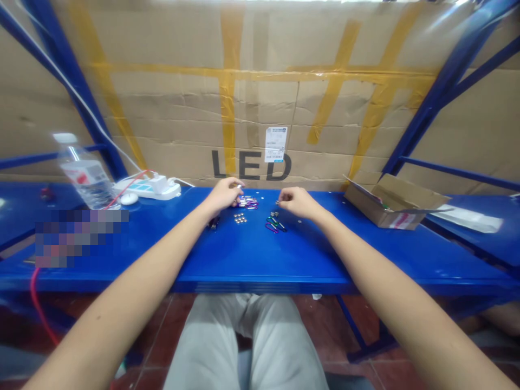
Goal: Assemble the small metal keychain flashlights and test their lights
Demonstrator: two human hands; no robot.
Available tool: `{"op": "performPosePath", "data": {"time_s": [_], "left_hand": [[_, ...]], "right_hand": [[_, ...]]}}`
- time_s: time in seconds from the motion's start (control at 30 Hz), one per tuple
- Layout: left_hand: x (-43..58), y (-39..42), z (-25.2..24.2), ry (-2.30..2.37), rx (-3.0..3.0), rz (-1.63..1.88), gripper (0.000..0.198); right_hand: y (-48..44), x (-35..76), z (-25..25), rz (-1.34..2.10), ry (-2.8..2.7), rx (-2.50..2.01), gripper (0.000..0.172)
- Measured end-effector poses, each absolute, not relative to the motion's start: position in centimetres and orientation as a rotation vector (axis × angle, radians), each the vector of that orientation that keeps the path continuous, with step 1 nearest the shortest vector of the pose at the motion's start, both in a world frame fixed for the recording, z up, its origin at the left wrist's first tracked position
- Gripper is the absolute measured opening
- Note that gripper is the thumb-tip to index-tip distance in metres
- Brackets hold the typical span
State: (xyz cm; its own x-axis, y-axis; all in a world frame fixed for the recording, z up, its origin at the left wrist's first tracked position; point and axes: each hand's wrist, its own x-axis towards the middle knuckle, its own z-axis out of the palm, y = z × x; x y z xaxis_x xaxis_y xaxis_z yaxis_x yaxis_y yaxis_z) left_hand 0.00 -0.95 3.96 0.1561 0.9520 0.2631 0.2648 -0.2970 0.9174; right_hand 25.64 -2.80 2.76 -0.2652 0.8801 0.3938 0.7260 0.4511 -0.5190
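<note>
Both my arms reach out over a blue metal table. My left hand is curled, its fingertips pinching a small silvery part beside a pile of small coloured metal cylinders. My right hand is closed too, pinching a tiny part I cannot make out. Between the hands and a little nearer me lie a cluster of small round silver cells and a few coloured clips. A small dark piece lies under my left wrist.
An open cardboard box sits at the right. At the left stand a clear plastic bottle, a white power strip with cables, and a white mouse. A taped cardboard wall marked LED backs the table, between blue frame struts.
</note>
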Motion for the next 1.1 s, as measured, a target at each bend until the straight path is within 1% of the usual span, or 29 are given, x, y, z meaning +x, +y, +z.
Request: {"op": "performPosePath", "data": {"time_s": [0.1, 0.13, 0.17, 0.2, 0.3, 0.33, 0.4, 0.57, 0.77, 0.9, 1.0, 1.03, 1.1], "left_hand": [[-3.0, 0.0, 4.5, 1.629, 2.08, 1.288, 0.019], [-4.0, 0.1, 4.7, 1.804, 2.166, 1.241, 0.02], [-4.8, 0.2, 4.9, 1.965, 2.208, 1.104, 0.02], [-5.4, 0.2, 5.1, 2.101, 2.211, 0.894, 0.018], [-6.4, 0.1, 5.7, 2.252, 2.063, 0.24, 0.017], [-6.4, -0.1, 5.8, 2.246, 2.006, 0.102, 0.018], [-6.2, -0.4, 6.0, 2.198, 1.927, -0.021, 0.022], [-5.2, -1.3, 6.2, 2.059, 1.866, 0.009, 0.024], [-4.9, -1.4, 5.8, 1.914, 1.852, 0.059, 0.022], [-5.1, -1.0, 5.6, 1.981, 1.9, 0.057, 0.02], [-5.0, -0.4, 5.0, 2.093, 2.174, 0.234, 0.017], [-4.9, -0.2, 4.7, 2.075, 2.305, 0.337, 0.017], [-4.3, 0.3, 3.9, 1.895, 2.549, 0.484, 0.021]], "right_hand": [[-2.4, 26.5, 2.4, 0.203, -2.141, -1.49, 0.007], [-2.3, 26.6, 2.4, 0.211, -2.157, -1.536, 0.008], [-2.3, 26.6, 2.3, 0.23, -2.172, -1.58, 0.008], [-2.3, 26.5, 2.3, 0.253, -2.186, -1.623, 0.008], [-2.5, 26.2, 2.3, 0.32, -2.222, -1.715, 0.007], [-2.6, 26.1, 2.4, 0.339, -2.228, -1.73, 0.006], [-2.8, 26.0, 2.5, 0.376, -2.237, -1.731, 0.007], [-2.9, 26.1, 2.8, 0.457, -2.26, -1.699, 0.013], [-2.9, 26.0, 2.8, 0.486, -2.21, -1.721, 0.015], [-2.9, 26.0, 2.8, 0.499, -2.159, -1.751, 0.019], [-2.7, 26.1, 2.6, 0.484, -2.128, -1.763, 0.02], [-2.6, 26.1, 2.6, 0.484, -2.117, -1.766, 0.019], [-2.5, 26.2, 2.5, 0.484, -2.087, -1.772, 0.019]]}}
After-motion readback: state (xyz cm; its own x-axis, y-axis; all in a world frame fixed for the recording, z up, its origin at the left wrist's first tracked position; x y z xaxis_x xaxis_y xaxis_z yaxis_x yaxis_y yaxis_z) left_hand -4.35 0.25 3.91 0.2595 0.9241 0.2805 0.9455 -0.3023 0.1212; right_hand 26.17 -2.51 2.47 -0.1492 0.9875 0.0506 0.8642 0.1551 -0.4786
